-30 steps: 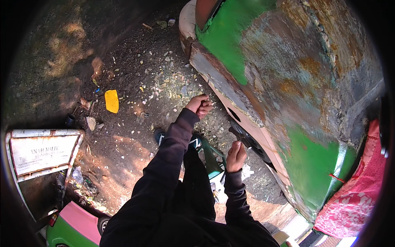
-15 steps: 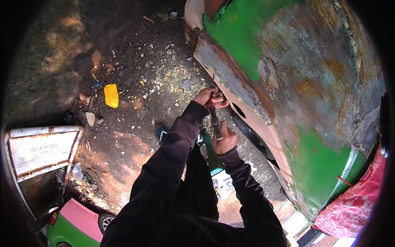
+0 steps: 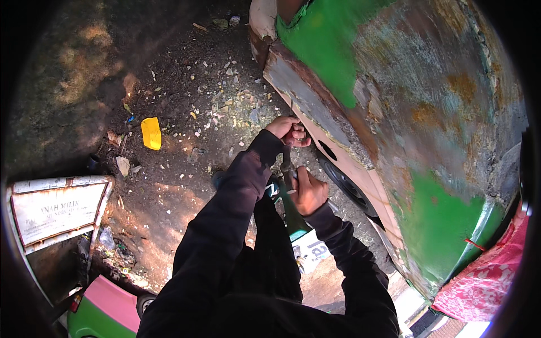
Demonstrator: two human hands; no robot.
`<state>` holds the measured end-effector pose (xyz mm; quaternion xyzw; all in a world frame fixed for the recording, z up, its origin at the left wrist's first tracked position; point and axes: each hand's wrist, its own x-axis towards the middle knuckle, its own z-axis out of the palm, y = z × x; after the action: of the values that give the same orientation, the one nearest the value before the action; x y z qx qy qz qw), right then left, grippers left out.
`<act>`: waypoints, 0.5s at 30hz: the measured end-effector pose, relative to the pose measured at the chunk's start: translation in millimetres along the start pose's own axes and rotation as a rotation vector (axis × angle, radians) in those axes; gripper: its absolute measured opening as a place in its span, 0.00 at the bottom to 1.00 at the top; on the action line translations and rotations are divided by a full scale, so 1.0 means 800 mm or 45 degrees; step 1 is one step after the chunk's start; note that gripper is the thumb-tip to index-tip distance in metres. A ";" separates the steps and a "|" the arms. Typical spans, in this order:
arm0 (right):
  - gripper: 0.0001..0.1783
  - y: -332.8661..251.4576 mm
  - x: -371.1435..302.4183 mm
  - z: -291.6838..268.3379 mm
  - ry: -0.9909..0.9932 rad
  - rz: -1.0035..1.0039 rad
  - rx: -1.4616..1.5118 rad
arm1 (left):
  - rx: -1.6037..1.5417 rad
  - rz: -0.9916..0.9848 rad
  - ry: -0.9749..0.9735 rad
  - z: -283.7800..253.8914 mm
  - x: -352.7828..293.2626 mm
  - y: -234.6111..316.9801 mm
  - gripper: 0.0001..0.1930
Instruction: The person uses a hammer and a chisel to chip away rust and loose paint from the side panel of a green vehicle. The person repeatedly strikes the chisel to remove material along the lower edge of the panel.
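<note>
My left hand (image 3: pixel 288 132) is closed round a thin dark rod (image 3: pixel 292 107), which looks like a chisel. Its far end reaches the lower edge of a worn vehicle body (image 3: pixel 417 107) with green paint, bare grey patches and rust. Nearer to me, my right hand (image 3: pixel 310 191) grips what looks like a hammer, mostly covering the handle. The dark metal hammer head (image 3: pixel 287 164) lies between both hands, pointing toward the left fist. Whether it touches the rod is hidden by my fingers.
A black tyre (image 3: pixel 346 186) sits under the vehicle's edge. Paint chips and a yellow piece (image 3: pixel 151 133) lie on the dirt. At left stands a rusty-framed white sign (image 3: pixel 59 208), with a pink-and-green car (image 3: pixel 110 304) below. A green object (image 3: pixel 294 217) is by my legs; red patterned cloth (image 3: pixel 479 287) hangs at right.
My right hand and the hammer have shifted slightly, the head tilting a little leftward. The left hand keeps its hold on the rod at nearly the same place.
</note>
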<state>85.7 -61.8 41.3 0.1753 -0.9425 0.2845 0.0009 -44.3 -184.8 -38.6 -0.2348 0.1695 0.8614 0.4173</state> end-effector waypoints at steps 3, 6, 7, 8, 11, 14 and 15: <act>0.12 -0.024 0.002 -0.032 0.138 -0.227 0.202 | -0.084 -0.011 -0.030 -0.008 -0.003 0.007 0.17; 0.11 -0.004 0.007 -0.032 0.046 -0.253 0.070 | -0.045 0.035 0.024 -0.003 0.005 0.003 0.17; 0.10 0.010 0.019 -0.020 -0.086 -0.129 -0.070 | -0.062 0.059 0.055 -0.001 0.012 0.004 0.17; 0.10 0.015 0.027 -0.016 -0.078 -0.112 -0.245 | -0.083 0.069 0.076 -0.002 0.022 -0.001 0.16; 0.09 -0.010 0.024 -0.036 -0.009 -0.112 -0.187 | -0.077 0.113 0.066 -0.057 0.050 0.001 0.15; 0.09 -0.018 0.010 -0.061 0.012 -0.101 0.009 | -0.091 0.099 0.107 -0.041 0.052 0.004 0.15; 0.11 -0.017 0.006 -0.065 -0.019 -0.075 0.059 | -0.076 0.099 0.134 -0.036 0.049 0.001 0.15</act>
<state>80.4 -45.8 92.5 0.2051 -0.9301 0.3048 -0.0018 -58.2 -174.3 -84.0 -0.2855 0.1743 0.8681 0.3669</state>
